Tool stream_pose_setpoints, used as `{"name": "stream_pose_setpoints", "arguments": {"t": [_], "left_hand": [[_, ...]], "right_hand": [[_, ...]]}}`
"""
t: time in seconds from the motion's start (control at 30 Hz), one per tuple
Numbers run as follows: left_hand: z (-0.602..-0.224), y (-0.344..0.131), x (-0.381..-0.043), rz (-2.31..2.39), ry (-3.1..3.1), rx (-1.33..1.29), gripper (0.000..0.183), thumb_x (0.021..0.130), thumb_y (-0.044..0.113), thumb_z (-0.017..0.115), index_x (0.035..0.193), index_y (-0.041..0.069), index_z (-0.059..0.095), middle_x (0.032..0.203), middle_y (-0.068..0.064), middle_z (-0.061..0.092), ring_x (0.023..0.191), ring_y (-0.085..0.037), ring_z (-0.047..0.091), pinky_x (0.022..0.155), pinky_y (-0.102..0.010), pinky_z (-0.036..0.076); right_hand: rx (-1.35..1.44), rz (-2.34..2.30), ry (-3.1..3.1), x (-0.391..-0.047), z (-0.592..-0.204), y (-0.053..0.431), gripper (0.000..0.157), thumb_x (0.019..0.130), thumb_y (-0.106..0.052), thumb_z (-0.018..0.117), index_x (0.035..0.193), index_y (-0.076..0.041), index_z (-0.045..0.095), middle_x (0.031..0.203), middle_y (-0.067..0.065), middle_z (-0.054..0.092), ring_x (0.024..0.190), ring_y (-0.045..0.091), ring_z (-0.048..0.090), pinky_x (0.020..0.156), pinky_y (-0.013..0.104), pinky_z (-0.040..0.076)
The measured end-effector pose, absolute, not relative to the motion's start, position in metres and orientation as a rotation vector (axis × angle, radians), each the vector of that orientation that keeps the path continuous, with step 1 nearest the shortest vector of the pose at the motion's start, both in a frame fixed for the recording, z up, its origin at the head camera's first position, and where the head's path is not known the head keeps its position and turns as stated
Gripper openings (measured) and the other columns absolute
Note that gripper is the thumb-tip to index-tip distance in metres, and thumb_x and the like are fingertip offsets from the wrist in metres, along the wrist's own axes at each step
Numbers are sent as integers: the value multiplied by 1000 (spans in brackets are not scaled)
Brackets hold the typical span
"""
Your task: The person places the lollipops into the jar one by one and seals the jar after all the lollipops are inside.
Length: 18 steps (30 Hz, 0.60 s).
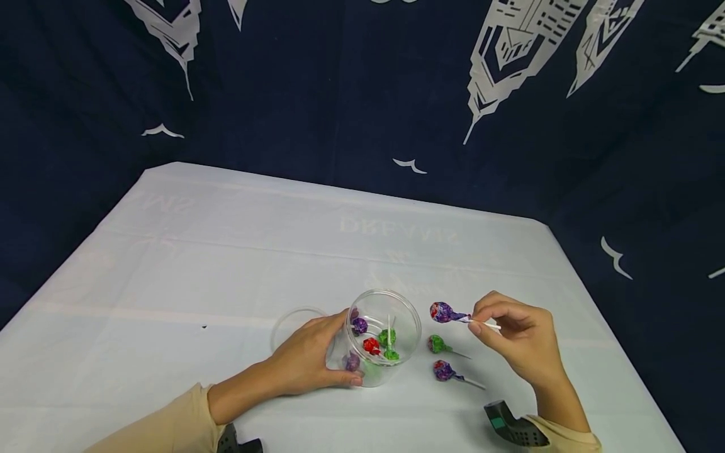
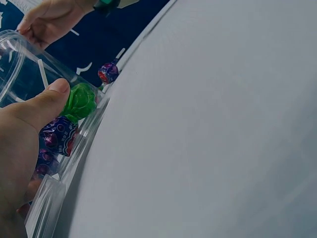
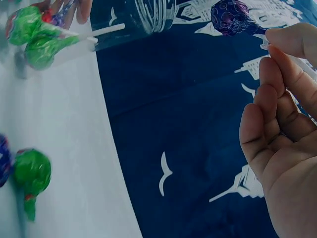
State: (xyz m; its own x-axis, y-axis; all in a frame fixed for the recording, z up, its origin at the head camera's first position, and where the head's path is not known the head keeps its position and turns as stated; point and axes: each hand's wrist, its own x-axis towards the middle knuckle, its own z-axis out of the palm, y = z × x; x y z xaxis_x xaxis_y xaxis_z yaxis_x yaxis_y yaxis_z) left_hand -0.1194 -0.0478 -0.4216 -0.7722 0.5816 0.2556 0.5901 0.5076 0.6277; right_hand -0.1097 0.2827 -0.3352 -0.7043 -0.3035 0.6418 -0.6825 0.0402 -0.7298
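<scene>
My left hand (image 1: 308, 355) grips the side of a clear plastic jar (image 1: 370, 377) that stands upright with its mouth uncovered. Inside it are several wrapped lollipops: purple ones, a red one (image 1: 370, 345) and green ones (image 1: 387, 338). To the right of the jar, my right hand (image 1: 518, 330) pinches a purple lollipop (image 1: 444, 313) by its white stick, candy end toward the jar and above the table. Below it on the cloth lie a green lollipop (image 1: 437, 343) and another purple lollipop (image 1: 444, 370), sticks pointing right. In the left wrist view, my thumb presses the jar wall beside a green wrapper (image 2: 80, 101).
A clear round lid (image 1: 289, 314) lies on the white tablecloth (image 1: 226, 270) behind my left hand. A small dark speck (image 1: 204, 326) is further left. Dark blue fabric (image 1: 340, 94) with white prints hangs beyond the table's far edge.
</scene>
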Motion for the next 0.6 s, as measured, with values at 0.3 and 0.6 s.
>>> {"name": "stream_pose_setpoints", "arguments": {"t": [0.3, 0.6], "left_hand": [[-422, -49, -120, -1144, -2716, -1057, 106, 74, 59, 79, 151, 2, 35, 145, -11, 51, 131, -26, 49, 112, -46, 35], [-422, -50, -120, -1148, -2716, -1064, 106, 74, 59, 80, 151, 3, 35, 145, -10, 51, 131, -26, 48, 112, -45, 36]], "right_hand": [[1135, 1724, -1971, -121, -328, 265, 6, 83, 8, 74, 86, 7, 70, 81, 16, 64, 80, 18, 58, 61, 22, 50], [1213, 1740, -1981, -126, -325, 251, 7, 84, 6, 74, 90, 6, 70, 82, 16, 65, 79, 19, 58, 66, 23, 52]]}}
